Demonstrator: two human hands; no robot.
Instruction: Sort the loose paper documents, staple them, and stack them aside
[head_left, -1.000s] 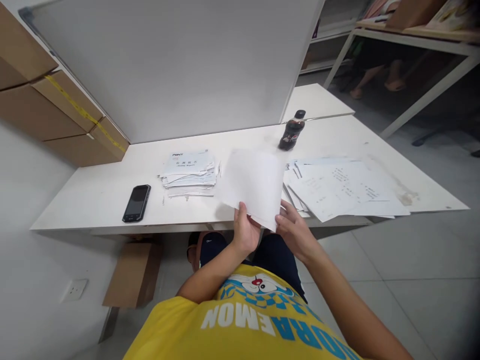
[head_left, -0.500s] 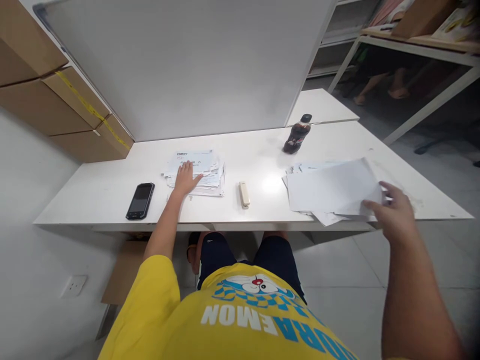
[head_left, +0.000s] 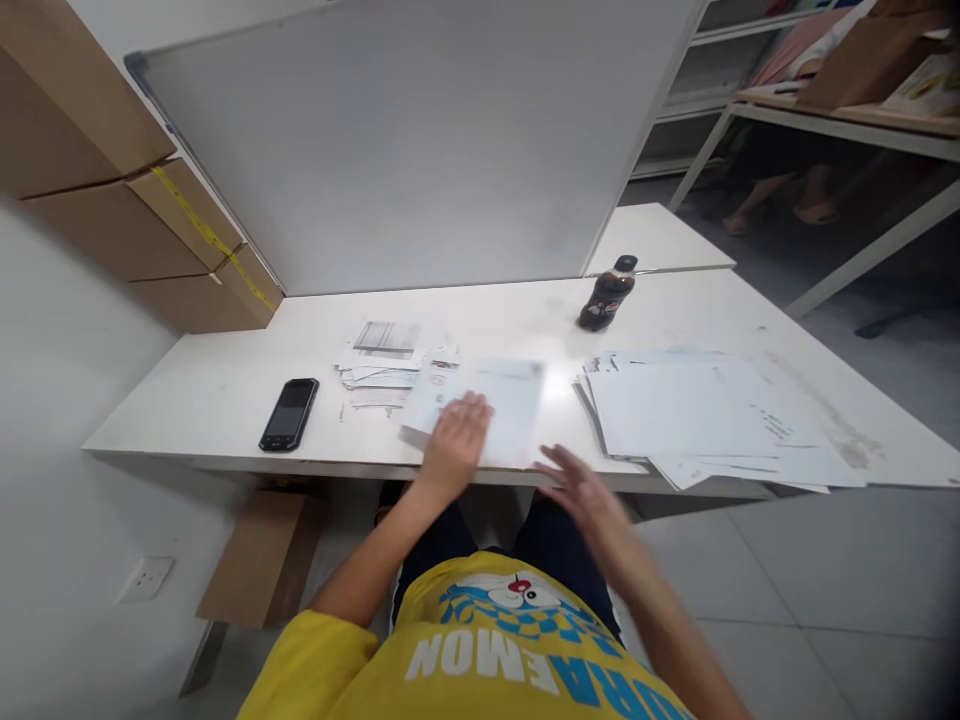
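My left hand (head_left: 459, 432) lies flat, fingers stretched out, on a pale printed sheet (head_left: 517, 395) at the front middle of the desk. The sheet is blurred. My right hand (head_left: 589, 505) is open and smeared by motion, its fingers apart by the sheet's front right corner; I cannot tell whether it touches the paper. Left of the sheet is an untidy stack of printed papers (head_left: 382, 358), partly overlapped by it. To the right, a wider pile of white papers (head_left: 690, 410) reaches past the desk's front edge.
A black rugged phone (head_left: 289, 413) lies at the left. A dark cola bottle (head_left: 608, 293) stands toward the back right. Behind the desk (head_left: 187, 410) rises a whiteboard (head_left: 420, 150), with cardboard boxes (head_left: 187, 240) beside it. Another person's legs show under a far table (head_left: 847, 130).
My left hand has slid the top sheet from the left stack toward the middle. My right hand has let go of the right pile's paper and moved left. The cream stapler is now hidden.
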